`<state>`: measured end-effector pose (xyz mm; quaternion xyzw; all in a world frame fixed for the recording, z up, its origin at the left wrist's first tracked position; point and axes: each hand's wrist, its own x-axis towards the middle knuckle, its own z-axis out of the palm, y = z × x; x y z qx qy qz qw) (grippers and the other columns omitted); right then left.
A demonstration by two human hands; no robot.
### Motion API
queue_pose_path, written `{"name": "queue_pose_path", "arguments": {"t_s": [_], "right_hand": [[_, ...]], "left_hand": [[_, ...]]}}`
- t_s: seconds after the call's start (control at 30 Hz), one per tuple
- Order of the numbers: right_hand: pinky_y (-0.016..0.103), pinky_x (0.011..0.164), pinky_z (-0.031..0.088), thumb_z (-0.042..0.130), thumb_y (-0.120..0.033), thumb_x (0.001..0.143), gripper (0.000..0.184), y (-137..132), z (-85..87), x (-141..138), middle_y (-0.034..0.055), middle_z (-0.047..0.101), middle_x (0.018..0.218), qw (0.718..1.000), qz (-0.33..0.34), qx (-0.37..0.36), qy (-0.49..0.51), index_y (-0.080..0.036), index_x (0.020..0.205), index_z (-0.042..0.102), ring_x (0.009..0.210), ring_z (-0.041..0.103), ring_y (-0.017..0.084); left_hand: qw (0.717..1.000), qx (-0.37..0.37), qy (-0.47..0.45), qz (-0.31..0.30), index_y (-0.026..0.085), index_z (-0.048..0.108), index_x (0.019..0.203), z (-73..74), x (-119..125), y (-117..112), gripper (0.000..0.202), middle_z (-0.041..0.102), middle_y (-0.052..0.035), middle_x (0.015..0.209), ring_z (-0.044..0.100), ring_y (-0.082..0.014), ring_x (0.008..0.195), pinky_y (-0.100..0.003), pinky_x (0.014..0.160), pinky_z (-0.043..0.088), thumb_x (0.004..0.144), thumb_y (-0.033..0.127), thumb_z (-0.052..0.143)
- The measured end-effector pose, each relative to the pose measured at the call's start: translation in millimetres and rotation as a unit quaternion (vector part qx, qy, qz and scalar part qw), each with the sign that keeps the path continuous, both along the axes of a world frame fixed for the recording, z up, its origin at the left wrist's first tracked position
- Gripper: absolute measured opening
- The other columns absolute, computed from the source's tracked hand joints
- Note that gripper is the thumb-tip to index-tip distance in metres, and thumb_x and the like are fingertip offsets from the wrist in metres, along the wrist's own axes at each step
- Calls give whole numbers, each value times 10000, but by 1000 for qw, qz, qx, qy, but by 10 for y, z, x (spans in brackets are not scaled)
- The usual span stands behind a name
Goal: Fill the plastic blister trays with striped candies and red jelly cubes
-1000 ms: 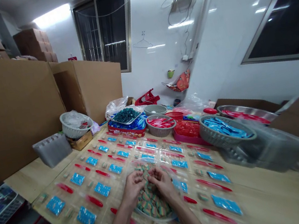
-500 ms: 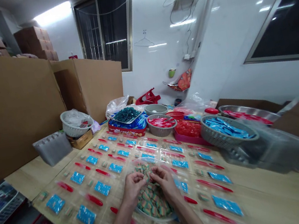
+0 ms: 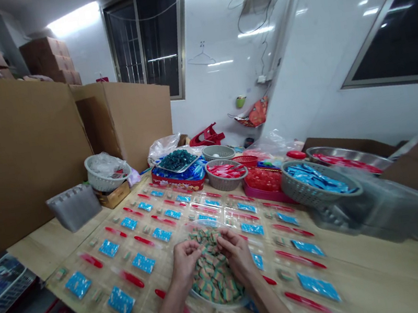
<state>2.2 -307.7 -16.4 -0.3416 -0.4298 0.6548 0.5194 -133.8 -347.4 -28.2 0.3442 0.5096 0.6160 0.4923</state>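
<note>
A round bowl [image 3: 222, 307] full of small green-and-tan striped blocks [image 3: 216, 279] stands on the table before me. Over its left side, my left hand [image 3: 186, 258] is closed, thumb and fingertips pinched together. Above the right side, my right hand [image 3: 235, 250] has its fingers pinched too. Whether a block sits in either pinch is hidden by the fingers. Around the bowl lie rows of clear plastic trays. Many of them hold a blue packet [image 3: 144, 263], a red slim stick-like piece [image 3: 133, 279] and a small striped block [image 3: 284, 274].
Behind the trays stand a grey basket of blue packets [image 3: 318, 181], a basket of pink-and-red pieces [image 3: 226, 172], a red box of blue pieces [image 3: 179, 182] and a white basket [image 3: 107, 178]. Stacked clear trays [image 3: 74, 207] rest at the left. Cardboard panels [image 3: 20, 165] rise along the left side.
My hands have moved apart over the bowl, the right one shifting slightly right and up. More of the blocks show between them.
</note>
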Motion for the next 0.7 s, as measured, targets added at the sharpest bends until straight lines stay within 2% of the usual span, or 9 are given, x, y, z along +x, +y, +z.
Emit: {"name": "queue_pose_path", "arguments": {"t_s": [0.1, 0.2, 0.37, 0.53, 0.6, 0.7], "right_hand": [[229, 512, 410, 778, -314, 573, 345, -21, -9, -35, -27, 595, 636, 997, 64, -9, -41, -180, 871, 669, 524, 501, 104], [229, 493, 402, 787, -341, 551, 374, -33, -43, -80, -31, 590, 620, 993, 87, -21, -78, -175, 867, 677, 511, 485, 102], [225, 474, 383, 755, -358, 566, 279, -23, -65, -91, -49, 538, 570, 991, 93, 4, -95, -180, 741, 629, 487, 458, 102], [221, 482, 371, 651, -313, 637, 185, -13, -99, -51, -58, 498, 566, 980, 134, 42, -143, -194, 758, 577, 493, 455, 109], [226, 519, 381, 606, -245, 646, 146, -15, -79, -32, -44, 523, 603, 955, 169, 99, -224, -186, 779, 599, 545, 478, 121], [243, 634, 404, 532, -111, 627, 344, -18, 22, -26, -10, 615, 738, 871, 221, 220, -380, -193, 943, 643, 688, 535, 151]], "left_hand": [[1000, 9, -7, 3, 123, 670, 660, 9, -2, -1, 153, 651, -17, 572, 590, -142, 557, -218, 530, 416, 569, 244, 696], [1000, 11, -14, 19, 121, 689, 709, -5, -5, -2, 167, 671, -24, 603, 593, -143, 568, -216, 533, 416, 564, 203, 684], [999, 24, -5, 24, 120, 711, 783, 3, -19, -11, 215, 697, -53, 690, 619, -179, 675, -258, 635, 456, 594, 215, 672], [994, 49, -25, 90, 141, 672, 914, 37, -32, -24, 287, 692, -87, 904, 624, -220, 880, -316, 778, 469, 714, 343, 628], [993, 54, -26, 102, 146, 659, 920, 29, -34, -29, 293, 678, -88, 937, 615, -220, 911, -320, 800, 464, 749, 376, 601], [993, 51, -37, 102, 145, 646, 915, 8, -33, -32, 309, 669, -96, 942, 611, -220, 906, -312, 778, 470, 764, 407, 586]]}}
